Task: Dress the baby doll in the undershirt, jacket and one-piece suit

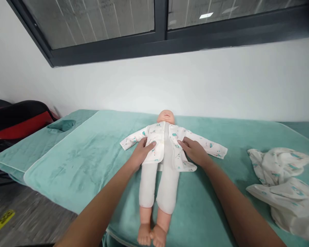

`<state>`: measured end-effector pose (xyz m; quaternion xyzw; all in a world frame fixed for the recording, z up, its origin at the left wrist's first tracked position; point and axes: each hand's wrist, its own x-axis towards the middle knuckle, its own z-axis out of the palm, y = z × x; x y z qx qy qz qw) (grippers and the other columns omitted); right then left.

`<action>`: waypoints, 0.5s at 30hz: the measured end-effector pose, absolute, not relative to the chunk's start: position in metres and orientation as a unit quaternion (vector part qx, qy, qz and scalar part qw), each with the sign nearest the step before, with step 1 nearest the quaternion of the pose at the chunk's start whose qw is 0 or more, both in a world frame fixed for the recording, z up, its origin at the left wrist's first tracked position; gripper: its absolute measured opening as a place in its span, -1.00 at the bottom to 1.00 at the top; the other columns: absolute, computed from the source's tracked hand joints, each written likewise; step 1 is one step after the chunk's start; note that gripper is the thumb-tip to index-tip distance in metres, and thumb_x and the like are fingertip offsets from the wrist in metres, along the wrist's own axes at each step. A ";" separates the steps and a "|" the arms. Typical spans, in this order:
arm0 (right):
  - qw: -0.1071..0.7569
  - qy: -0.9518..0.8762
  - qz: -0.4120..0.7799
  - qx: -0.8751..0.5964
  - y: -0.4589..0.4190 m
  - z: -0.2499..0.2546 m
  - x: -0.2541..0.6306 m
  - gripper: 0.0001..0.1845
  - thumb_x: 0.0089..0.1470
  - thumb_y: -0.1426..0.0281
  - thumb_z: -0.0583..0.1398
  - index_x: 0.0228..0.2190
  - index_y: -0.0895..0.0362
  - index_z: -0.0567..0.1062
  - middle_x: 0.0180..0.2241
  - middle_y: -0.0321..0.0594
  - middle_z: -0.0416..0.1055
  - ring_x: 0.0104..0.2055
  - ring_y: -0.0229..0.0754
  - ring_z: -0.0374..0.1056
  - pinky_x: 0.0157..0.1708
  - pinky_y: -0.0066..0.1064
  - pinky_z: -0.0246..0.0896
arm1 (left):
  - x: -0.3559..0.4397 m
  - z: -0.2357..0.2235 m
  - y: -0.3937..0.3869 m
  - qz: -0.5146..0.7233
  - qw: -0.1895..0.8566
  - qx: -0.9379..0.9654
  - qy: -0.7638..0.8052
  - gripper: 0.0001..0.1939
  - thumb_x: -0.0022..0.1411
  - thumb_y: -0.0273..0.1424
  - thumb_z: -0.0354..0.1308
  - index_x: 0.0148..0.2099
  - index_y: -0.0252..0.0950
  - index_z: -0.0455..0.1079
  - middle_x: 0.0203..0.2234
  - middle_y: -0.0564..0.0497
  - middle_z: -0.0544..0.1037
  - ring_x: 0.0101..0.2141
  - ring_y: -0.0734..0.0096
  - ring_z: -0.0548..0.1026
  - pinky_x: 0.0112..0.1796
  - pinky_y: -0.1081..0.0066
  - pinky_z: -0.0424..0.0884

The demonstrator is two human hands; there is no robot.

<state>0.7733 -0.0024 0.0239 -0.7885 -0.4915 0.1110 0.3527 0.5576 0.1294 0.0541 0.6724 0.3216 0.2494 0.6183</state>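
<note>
A baby doll lies on its back, head toward the wall and bare feet toward me. It wears white leggings and a white baby shirt with small green and dark prints. The shirt's front is open down the middle, showing the white body beneath, and both sleeves spread outward. My left hand grips the shirt's left side, thumb on top of the front panel and other fingers partly hidden. On the opposite side my right hand is closed on the other front panel, with its fingertips at the cloth.
A green padded cover lies under the doll. Crumpled white printed baby clothes are at the right. Behind stands a white wall below a dark window frame. A black and red chair is at the left.
</note>
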 end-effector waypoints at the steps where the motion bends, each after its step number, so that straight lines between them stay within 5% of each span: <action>1: 0.373 -0.481 0.110 -0.786 0.000 0.023 0.771 -0.58 0.19 0.01 0.00 -0.52 0.03 0.25 -0.54 -0.32 0.38 -0.41 -0.13 0.30 -0.36 -0.34 0.08 | 0.565 0.055 0.129 0.258 0.629 0.659 0.321 -0.49 0.16 -0.17 0.24 0.11 -0.26 0.36 0.07 -0.12 0.50 -0.03 0.14 0.52 -0.07 0.25 0.46; 5: 0.471 -0.421 0.115 -0.766 0.003 0.020 0.773 -0.61 0.19 -0.02 -0.01 -0.41 0.02 0.27 -0.48 -0.32 0.37 -0.33 -0.10 0.31 -0.29 -0.31 0.16 | 0.593 0.054 0.135 0.283 0.648 0.633 0.316 -0.49 0.15 -0.18 0.27 0.10 -0.29 0.35 0.06 -0.15 0.51 -0.04 0.15 0.53 -0.07 0.26 0.47; 11: 0.564 -0.371 0.137 -0.725 0.011 0.010 0.788 -0.44 0.14 -0.04 0.06 0.01 0.06 0.34 -0.03 -0.10 0.39 0.02 0.00 0.30 0.01 -0.16 0.20 | 0.630 0.033 0.151 0.332 0.591 0.661 0.322 -0.48 0.21 -0.11 0.18 0.12 -0.29 0.33 0.13 -0.17 0.44 0.06 0.14 0.45 0.02 0.25 0.39; 15: 0.588 -0.368 0.122 -0.710 0.009 0.009 0.787 -0.43 0.10 -0.02 0.13 0.02 0.05 0.34 -0.07 -0.12 0.36 -0.09 -0.06 0.33 -0.12 -0.21 0.29 | 0.627 0.019 0.168 0.342 0.478 0.725 0.360 -0.47 0.25 -0.04 0.09 0.14 -0.25 0.30 0.05 -0.15 0.50 0.04 0.16 0.46 0.06 0.22 0.32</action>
